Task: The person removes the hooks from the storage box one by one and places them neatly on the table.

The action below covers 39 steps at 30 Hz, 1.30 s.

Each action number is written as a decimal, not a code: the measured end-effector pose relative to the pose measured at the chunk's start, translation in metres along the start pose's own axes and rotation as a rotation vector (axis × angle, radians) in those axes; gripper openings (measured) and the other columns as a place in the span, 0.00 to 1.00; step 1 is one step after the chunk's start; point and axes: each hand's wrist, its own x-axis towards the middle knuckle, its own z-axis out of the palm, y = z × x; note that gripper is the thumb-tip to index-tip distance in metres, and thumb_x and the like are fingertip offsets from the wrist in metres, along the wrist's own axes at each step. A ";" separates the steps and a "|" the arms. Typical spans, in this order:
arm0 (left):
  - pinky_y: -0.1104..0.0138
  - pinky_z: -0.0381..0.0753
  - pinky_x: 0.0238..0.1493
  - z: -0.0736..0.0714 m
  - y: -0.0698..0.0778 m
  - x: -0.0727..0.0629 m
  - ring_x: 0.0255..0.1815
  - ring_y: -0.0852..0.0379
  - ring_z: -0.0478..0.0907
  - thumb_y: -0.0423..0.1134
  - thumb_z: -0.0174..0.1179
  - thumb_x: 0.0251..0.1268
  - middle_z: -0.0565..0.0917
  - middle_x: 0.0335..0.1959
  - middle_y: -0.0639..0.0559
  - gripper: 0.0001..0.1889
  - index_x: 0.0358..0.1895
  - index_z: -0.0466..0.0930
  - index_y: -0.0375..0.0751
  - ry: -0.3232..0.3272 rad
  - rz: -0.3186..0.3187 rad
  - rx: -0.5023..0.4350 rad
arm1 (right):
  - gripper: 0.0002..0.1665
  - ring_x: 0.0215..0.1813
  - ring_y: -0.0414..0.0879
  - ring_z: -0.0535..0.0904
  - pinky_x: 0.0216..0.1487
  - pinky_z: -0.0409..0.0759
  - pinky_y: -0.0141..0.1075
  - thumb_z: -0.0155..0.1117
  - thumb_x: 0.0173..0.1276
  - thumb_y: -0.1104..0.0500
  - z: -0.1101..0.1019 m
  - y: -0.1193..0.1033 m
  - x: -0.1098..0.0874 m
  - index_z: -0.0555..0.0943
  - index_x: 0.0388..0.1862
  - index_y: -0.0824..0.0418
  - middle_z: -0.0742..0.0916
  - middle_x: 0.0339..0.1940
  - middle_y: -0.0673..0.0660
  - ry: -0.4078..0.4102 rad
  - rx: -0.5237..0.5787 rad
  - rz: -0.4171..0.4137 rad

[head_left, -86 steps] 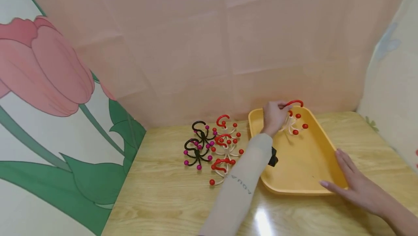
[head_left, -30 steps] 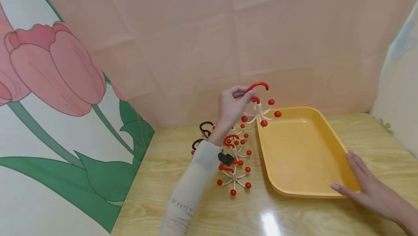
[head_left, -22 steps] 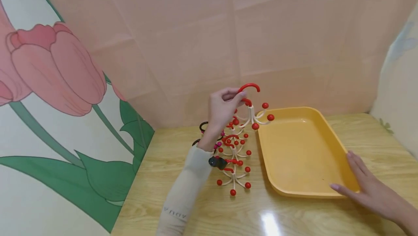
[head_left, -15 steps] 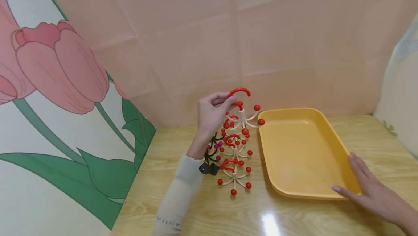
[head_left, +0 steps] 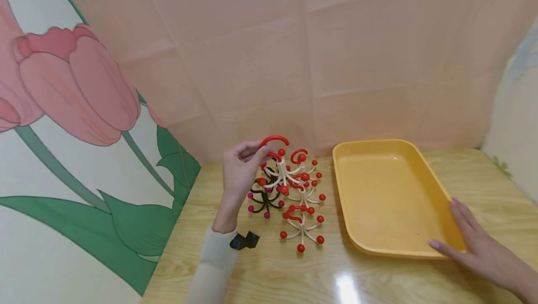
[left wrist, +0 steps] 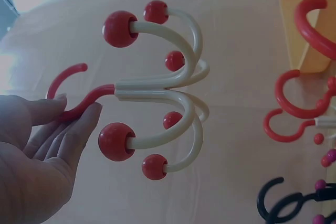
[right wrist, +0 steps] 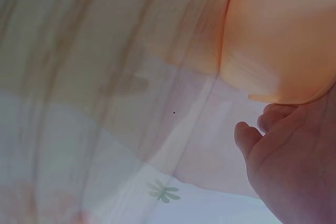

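My left hand [head_left: 244, 168] pinches the red hook top of a white multi-arm hanger with red ball tips [head_left: 281, 169]. In the left wrist view, thumb and fingertips meet on the red curve, and the white arms [left wrist: 142, 84] spread out beyond it. The hanger is held over two black hangers with magenta balls [head_left: 266, 197], partly covering them. Three more red-and-white hangers [head_left: 302, 227] stand in a column just right of these. My right hand [head_left: 479, 245] rests on the right rim of a yellow tray [head_left: 391, 201], fingers fairly straight, thumb over the front corner.
A wood-grain table [head_left: 378, 278] carries the hangers and tray. Behind it hangs a pink cloth [head_left: 252, 61]. A tulip-print panel [head_left: 63, 122] rises on the left, and a pale panel [head_left: 519, 122] stands on the right. A small black device [head_left: 244, 241] sits at the left cuff.
The left hand has lifted the red-and-white hanger out of the tray, carried it leftward, and lowered it above the black hangers. The right hand has stayed at the tray's rim.
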 end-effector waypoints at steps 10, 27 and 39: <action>0.58 0.92 0.46 -0.028 -0.019 -0.030 0.40 0.56 0.93 0.32 0.70 0.69 0.92 0.43 0.33 0.10 0.48 0.88 0.27 0.027 -0.028 0.020 | 0.66 0.80 0.84 0.28 0.72 0.19 0.74 0.65 0.77 0.44 0.002 0.002 0.000 0.24 0.86 0.56 0.27 0.86 0.60 0.011 0.012 -0.012; 0.62 0.91 0.47 -0.069 -0.053 -0.075 0.42 0.55 0.93 0.31 0.70 0.68 0.92 0.45 0.35 0.09 0.47 0.89 0.29 0.102 -0.147 0.065 | 0.67 0.80 0.85 0.30 0.71 0.24 0.78 0.66 0.77 0.45 0.000 0.003 0.000 0.25 0.86 0.58 0.27 0.86 0.63 0.016 -0.011 -0.002; 0.58 0.91 0.48 -0.080 -0.076 -0.091 0.44 0.49 0.93 0.27 0.70 0.67 0.93 0.43 0.36 0.09 0.46 0.87 0.24 0.148 -0.214 0.019 | 0.67 0.80 0.84 0.28 0.70 0.25 0.79 0.64 0.78 0.43 -0.003 0.001 0.000 0.22 0.85 0.56 0.25 0.85 0.60 -0.018 -0.007 0.022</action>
